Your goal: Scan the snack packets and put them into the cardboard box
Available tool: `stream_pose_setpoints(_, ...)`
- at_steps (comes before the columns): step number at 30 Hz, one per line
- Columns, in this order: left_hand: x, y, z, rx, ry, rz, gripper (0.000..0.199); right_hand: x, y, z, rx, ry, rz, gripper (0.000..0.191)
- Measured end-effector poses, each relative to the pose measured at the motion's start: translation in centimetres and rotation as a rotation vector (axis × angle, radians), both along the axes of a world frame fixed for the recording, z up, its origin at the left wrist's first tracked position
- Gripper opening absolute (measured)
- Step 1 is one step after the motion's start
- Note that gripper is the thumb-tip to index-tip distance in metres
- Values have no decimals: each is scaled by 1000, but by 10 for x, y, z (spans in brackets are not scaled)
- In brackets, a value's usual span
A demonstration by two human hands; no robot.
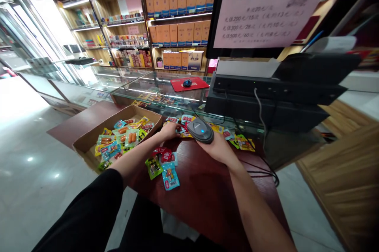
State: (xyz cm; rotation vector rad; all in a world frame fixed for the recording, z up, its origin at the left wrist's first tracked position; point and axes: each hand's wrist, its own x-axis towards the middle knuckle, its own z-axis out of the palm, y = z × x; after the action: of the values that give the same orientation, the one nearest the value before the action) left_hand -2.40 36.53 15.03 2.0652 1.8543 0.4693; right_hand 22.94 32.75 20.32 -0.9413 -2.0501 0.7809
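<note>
A dark grey barcode scanner point(200, 130) with a blue light is gripped in my right hand point(215, 147). Just left of it, my left hand point(171, 130) reaches among small snack packets at the back of the dark red table point(201, 189); its fingers are closed at a red packet, and their grip is partly hidden. Nearer to me lie a light blue packet point(170, 177), a green packet point(153, 167) and red packets point(166, 155). Yellow packets point(246, 143) sit right of the scanner. A cardboard box point(84, 150) of mixed sausage packets stands beyond my left forearm.
Behind the table runs a glass counter point(133, 84) with a red mouse pad point(177, 85) and a mouse point(187, 83). A black register point(266, 106) stands at the back right, under a monitor bearing a pink sign point(266, 15). Black cables point(260, 172) trail over the table's right edge.
</note>
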Motion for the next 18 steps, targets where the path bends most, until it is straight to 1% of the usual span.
stream_pose_setpoints(1, 0, 1, -1, -10, 12, -7, 44, 0, 0, 0, -1, 2, 5, 35)
stream_pose_setpoints(3, 0, 1, 1, 22, 22, -10, 36, 1, 0, 1, -2, 2, 7, 34)
stream_pose_setpoints(4, -2, -1, 3, 43, -8, 7, 32, 2, 0, 1, -3, 3, 5, 34)
stream_pose_setpoints(6, -7, -5, 10, 74, -121, 92, 23, 2, -1, 2, -6, 6, 12, 34)
stream_pose_setpoints(8, -15, -11, 19, 57, -317, 192, 18, 1, -2, 3, -9, 19, 20, 35)
stream_pose_setpoints(10, -23, -16, 27, -17, -601, 265, 20, -1, -3, 2, -17, 23, 29, 35)
stream_pose_setpoints(12, -30, -22, 33, -110, -900, 315, 21, -3, -4, -1, -26, 12, 36, 35)
stream_pose_setpoints(14, -33, -28, 38, -170, -1124, 354, 21, -6, -5, -4, -32, -16, 42, 33)
stream_pose_setpoints(16, -33, -34, 42, -183, -1246, 367, 22, -8, -6, -6, -43, -49, 47, 32)
stream_pose_setpoints(18, -32, -39, 45, -175, -1295, 375, 25, -9, -6, -7, -53, -71, 57, 31)
